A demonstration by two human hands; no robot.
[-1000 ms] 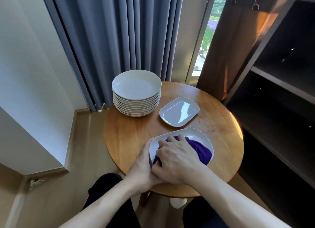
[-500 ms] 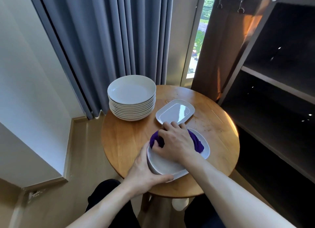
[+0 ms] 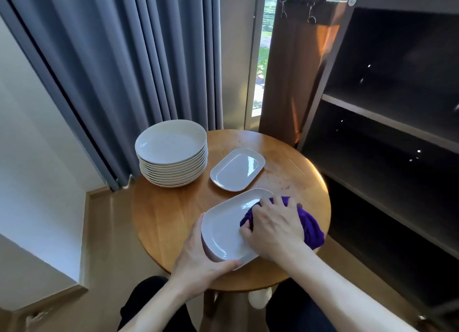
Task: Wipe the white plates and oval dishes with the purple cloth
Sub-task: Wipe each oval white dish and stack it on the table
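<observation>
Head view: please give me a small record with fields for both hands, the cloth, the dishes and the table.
left hand: grips the near edge of the near oval dish
right hand: grips the purple cloth, pressing it on that dish's right part
far oval dish: lies alone, bare
plate stack: round white plates, far left
table: round, wooden

1. Left hand (image 3: 198, 259) grips the dish (image 3: 223, 230) by its near-left rim, close to the near edge of the tabletop (image 3: 169, 207), with the thumb lying along the rim.
2. Right hand (image 3: 273, 225), palm down and fingers curled, presses the cloth (image 3: 310, 227) onto the dish.
3. Both forearms are bare and reach forward.
</observation>
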